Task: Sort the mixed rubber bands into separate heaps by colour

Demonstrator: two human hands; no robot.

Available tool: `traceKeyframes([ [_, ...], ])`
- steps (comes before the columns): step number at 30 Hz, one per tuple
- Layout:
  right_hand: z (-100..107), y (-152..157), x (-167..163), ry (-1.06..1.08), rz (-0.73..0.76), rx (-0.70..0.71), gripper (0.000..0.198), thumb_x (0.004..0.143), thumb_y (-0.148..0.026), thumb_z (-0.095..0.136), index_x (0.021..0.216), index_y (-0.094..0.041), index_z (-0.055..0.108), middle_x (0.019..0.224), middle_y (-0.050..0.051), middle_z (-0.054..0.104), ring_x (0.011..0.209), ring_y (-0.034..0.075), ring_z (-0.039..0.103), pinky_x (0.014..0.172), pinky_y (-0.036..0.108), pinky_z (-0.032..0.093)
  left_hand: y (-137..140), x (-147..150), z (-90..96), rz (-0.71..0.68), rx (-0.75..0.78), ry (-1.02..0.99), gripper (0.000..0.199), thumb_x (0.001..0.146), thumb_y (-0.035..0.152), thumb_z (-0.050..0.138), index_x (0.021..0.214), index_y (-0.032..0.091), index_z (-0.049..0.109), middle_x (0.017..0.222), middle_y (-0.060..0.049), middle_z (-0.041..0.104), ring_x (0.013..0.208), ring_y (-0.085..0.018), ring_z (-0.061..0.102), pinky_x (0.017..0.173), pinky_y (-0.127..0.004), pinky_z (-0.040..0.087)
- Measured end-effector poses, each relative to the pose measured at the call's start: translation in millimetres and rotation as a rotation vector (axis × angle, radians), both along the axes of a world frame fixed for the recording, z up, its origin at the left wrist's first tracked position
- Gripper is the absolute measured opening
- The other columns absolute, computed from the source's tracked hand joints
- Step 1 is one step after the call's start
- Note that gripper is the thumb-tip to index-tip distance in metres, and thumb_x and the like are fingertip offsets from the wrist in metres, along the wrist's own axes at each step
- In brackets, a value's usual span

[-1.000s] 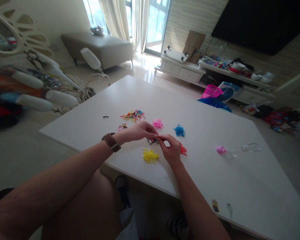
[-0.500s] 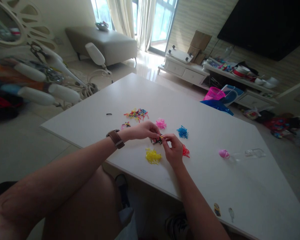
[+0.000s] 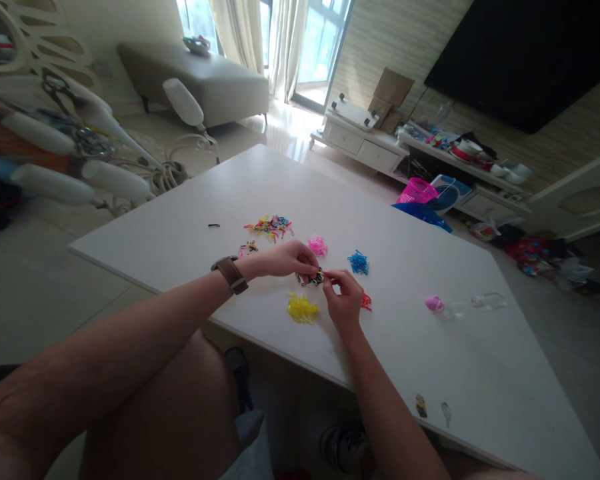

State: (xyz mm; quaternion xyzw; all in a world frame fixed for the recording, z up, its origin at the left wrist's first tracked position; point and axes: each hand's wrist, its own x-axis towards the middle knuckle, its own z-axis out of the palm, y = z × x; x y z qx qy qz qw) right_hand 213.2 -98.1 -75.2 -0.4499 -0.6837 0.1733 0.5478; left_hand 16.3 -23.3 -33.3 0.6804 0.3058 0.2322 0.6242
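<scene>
Over a pile of black loop-shaped pieces, my two hands meet with fingertips almost touching. My left hand, wearing a brown-strapped watch, is closed in a pinch. My right hand pinches from the other side. A tiny yellow piece shows between the fingertips; its exact form is too small to make out. Nearby lie sorted piles of similar pieces: yellow, pink, blue and red, the red one partly hidden by my right hand. Farther back is a mixed-colour pile.
A small mixed heap lies beside my left wrist, and a single black piece farther left. On the right of the white table are a pink egg-shaped object, a clear item and a minion figure.
The camera view has shifted slightly, moving the whole scene a little left. My hands stay pinched together over the black pile, with only small finger movement.
</scene>
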Motion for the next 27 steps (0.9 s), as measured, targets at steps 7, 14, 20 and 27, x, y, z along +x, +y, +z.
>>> traceKeyframes([
  [7,-3.5,-8.9,3.5,-0.052,0.083,-0.031,0.017,0.083,-0.01,0.061,0.085,-0.023,0.072,0.083,0.001,0.069,0.072,0.015,0.062,0.063,0.029,0.05,7.8,-6.7,-8.0,0.157,0.062,0.004,0.027,0.076,0.034,0.082,0.09,0.012,0.075,0.083,-0.008,0.077,0.075,-0.017,0.072,0.072,-0.028,0.056],
  [14,-1.2,-11.5,1.6,-0.178,0.29,-0.137,0.021,0.074,-0.006,0.061,0.08,-0.024,0.071,0.083,0.002,0.072,0.082,0.019,0.063,0.063,0.029,0.047,9.9,-8.7,-9.9,0.177,0.113,-0.007,0.026,0.073,0.031,0.084,0.088,0.014,0.073,0.085,-0.009,0.078,0.082,-0.021,0.074,0.075,-0.031,0.057],
  [20,-3.7,-7.9,1.9,-0.225,0.285,-0.183,0.02,0.074,-0.007,0.059,0.077,-0.024,0.07,0.079,0.001,0.071,0.081,0.02,0.06,0.066,0.03,0.046,10.0,-8.5,-13.2,0.181,0.071,0.015,0.028,0.073,0.032,0.084,0.089,0.015,0.069,0.088,-0.01,0.079,0.087,-0.023,0.075,0.075,-0.031,0.056],
  [27,-5.0,-5.4,2.8,-0.263,0.286,-0.21,0.021,0.071,-0.006,0.055,0.073,-0.023,0.068,0.075,0.001,0.066,0.082,0.02,0.058,0.077,0.033,0.047,15.3,-4.4,-19.0,0.173,0.177,0.094,0.02,0.073,0.029,0.081,0.084,0.014,0.073,0.08,-0.007,0.077,0.076,-0.019,0.071,0.066,-0.027,0.052],
])
